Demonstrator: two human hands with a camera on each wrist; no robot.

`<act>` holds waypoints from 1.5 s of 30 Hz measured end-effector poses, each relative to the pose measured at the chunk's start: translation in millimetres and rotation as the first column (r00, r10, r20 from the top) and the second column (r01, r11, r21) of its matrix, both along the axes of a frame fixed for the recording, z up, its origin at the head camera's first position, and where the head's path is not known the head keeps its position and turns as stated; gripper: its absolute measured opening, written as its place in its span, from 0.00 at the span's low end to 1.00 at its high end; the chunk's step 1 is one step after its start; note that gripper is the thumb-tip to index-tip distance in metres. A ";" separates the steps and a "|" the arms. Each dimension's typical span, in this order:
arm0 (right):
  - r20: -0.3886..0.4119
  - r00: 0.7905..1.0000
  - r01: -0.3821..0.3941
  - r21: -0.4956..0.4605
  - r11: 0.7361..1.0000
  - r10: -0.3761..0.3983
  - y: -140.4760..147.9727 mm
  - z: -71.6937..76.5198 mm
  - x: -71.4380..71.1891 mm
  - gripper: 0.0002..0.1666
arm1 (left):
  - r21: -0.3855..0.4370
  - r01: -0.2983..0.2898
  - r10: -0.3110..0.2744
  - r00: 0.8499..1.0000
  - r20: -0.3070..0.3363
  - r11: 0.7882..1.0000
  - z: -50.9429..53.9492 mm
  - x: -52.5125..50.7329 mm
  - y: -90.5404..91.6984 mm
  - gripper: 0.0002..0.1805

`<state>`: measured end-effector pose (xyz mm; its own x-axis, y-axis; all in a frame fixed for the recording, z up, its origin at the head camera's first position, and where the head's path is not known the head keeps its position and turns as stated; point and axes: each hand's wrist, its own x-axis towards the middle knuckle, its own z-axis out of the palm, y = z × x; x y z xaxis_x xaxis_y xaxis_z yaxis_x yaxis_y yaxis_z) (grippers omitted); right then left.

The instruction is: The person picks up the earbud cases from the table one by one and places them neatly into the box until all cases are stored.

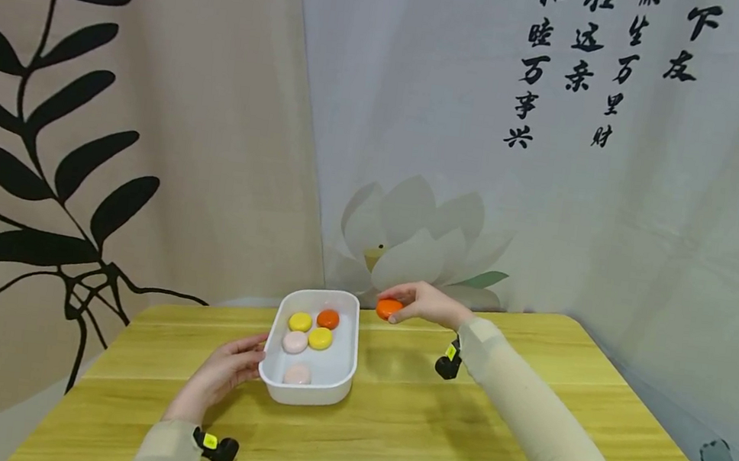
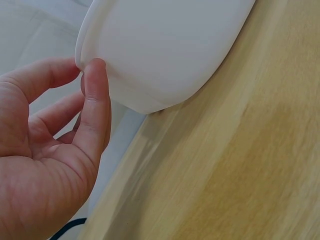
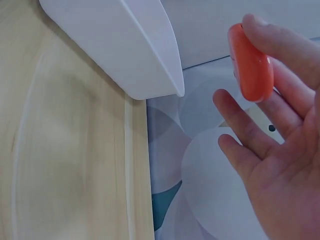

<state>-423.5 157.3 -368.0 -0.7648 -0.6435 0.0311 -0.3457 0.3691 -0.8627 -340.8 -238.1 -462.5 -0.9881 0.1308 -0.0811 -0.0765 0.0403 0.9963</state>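
In the head view my right hand [image 1: 426, 303] holds a glossy orange rounded disc [image 1: 390, 309] in the air, just right of a white plastic box [image 1: 351, 382]. The right wrist view shows the thumb pressing one face of the disc [image 3: 254, 70], with fingers behind it. My left hand [image 1: 228, 371] is at the box's left side; up close, its thumb and a bent finger [image 2: 95, 105] pinch the rim. Inside the box lie an orange-red disc [image 1: 328, 318], two yellow discs [image 1: 320, 338] and two pale pink discs [image 1: 295, 342].
A wood-grain table [image 1: 400, 434] carries the box near its far edge. Behind it hangs a printed cloth [image 1: 425, 114] with dark writing, leaves and a lotus. Each wrist wears a small black camera [image 1: 447, 360].
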 end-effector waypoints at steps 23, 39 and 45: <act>-0.012 1.000 0.006 0.015 1.000 -0.006 -8.9 13.8 -3.0 0.32 | 0.009 0.004 -0.004 1.000 0.003 1.000 0.2 -1.3 -1.2 0.30; -0.024 1.000 0.003 0.051 0.999 -0.002 -19.8 18.3 -4.9 0.34 | 0.013 0.010 -0.010 1.000 0.003 1.000 1.4 -1.0 0.0 0.30; -0.033 0.999 0.005 0.056 0.998 -0.003 -22.9 19.7 -3.5 0.33 | 0.016 0.008 -0.008 1.000 0.005 1.000 0.2 -0.8 -0.3 0.30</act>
